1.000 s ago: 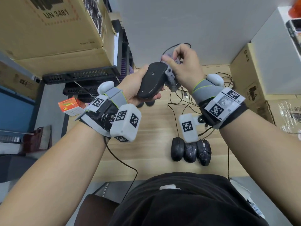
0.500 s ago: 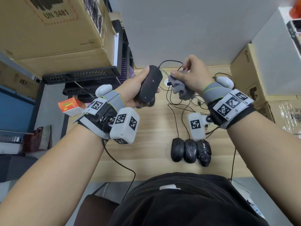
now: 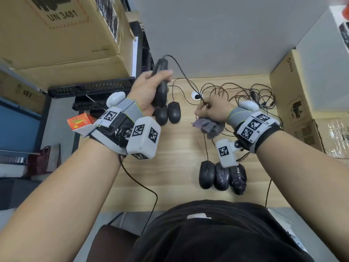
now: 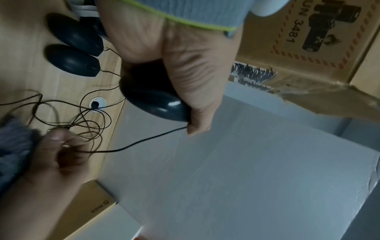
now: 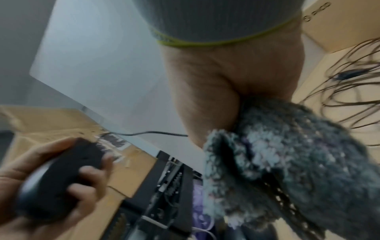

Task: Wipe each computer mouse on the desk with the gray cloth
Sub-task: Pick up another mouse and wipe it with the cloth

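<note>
My left hand (image 3: 151,86) grips a black wired mouse (image 3: 160,87) on edge above the desk's back left; the left wrist view shows that mouse (image 4: 152,97) wrapped in my palm. Its cable (image 3: 181,72) runs down to the fingertips of my right hand (image 3: 208,107), which holds the bunched gray cloth (image 3: 209,126) low over the desk, apart from the held mouse. The cloth (image 5: 283,162) fills the right wrist view. Two black mice (image 3: 168,114) lie under my left hand. Three more mice (image 3: 221,176) sit side by side near the front edge.
Tangled cables (image 3: 245,95) spread over the back right of the wooden desk (image 3: 179,157) around a cable hole (image 3: 197,95). Cardboard boxes stand at the left (image 3: 66,35) and right (image 3: 294,95). Black trays (image 3: 90,89) and an orange box (image 3: 79,123) sit left.
The hands have parted. My left hand carried the mouse left and turned it on edge. My right hand dropped with the cloth to the cables on the desk.
</note>
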The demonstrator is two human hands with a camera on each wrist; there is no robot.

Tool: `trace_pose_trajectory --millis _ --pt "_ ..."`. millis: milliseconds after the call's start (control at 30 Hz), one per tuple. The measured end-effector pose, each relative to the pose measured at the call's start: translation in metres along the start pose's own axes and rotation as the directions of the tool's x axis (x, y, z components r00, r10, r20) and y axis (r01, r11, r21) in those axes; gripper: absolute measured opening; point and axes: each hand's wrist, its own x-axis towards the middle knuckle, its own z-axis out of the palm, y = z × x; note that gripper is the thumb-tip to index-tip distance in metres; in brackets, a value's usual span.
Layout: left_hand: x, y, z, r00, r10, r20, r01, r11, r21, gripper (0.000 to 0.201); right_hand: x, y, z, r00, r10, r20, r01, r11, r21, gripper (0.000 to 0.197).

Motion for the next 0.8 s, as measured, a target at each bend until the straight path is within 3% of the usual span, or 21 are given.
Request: trace_pose_trajectory --millis 100,167,300,333,400,500,600,667,800 --pt "0.015 0.001 -0.015 0.994 -0.013 -0.105 0.003 0.996 -0.091 0.060 0.000 0.026 0.000 0.989 0.149 0.015 -0.148 0.987 -0.067 0.022" --pt "0.024 -0.004 -0.021 0.988 -0.045 -0.150 0.040 0.999 -0.033 0.068 0.001 0.030 -0.004 0.981 0.190 -0.051 -0.191 0.981 -0.029 0.027" --pt "0.038 -0.034 -0.011 0.968 -0.195 -0.159 0.212 0.972 0.099 0.039 0.020 0.011 -0.016 0.969 0.122 -0.215 -0.092 0.985 0.144 0.030" --pt "0.044 -0.045 -0.006 0.958 -0.241 -0.157 0.260 0.959 0.115 0.044 0.026 0.004 -0.020 0.968 0.096 -0.232 -0.059 0.985 0.164 0.033" --pt "0.051 -0.065 0.003 0.947 -0.281 -0.156 0.305 0.938 0.164 0.068 0.033 -0.008 -0.020 0.979 0.019 -0.203 0.024 0.978 0.208 0.035" --pt "0.077 -0.091 0.013 0.949 -0.297 -0.108 0.314 0.927 0.204 0.079 0.046 -0.016 -0.014 0.995 -0.055 -0.079 0.072 0.973 0.221 0.030" --pt "0.096 -0.100 0.023 0.945 -0.320 -0.065 0.327 0.929 0.175 0.065 0.058 -0.009 -0.004 1.000 -0.010 0.005 0.009 0.977 0.212 0.052" --pt "0.105 -0.104 0.024 0.945 -0.318 -0.076 0.327 0.926 0.191 0.052 0.064 -0.001 0.002 0.999 0.016 0.036 -0.023 0.975 0.219 0.047" --pt "0.127 -0.119 0.021 0.939 -0.342 -0.038 0.340 0.903 0.264 0.049 0.085 0.012 0.008 0.995 0.089 0.033 -0.095 0.969 0.230 0.047"
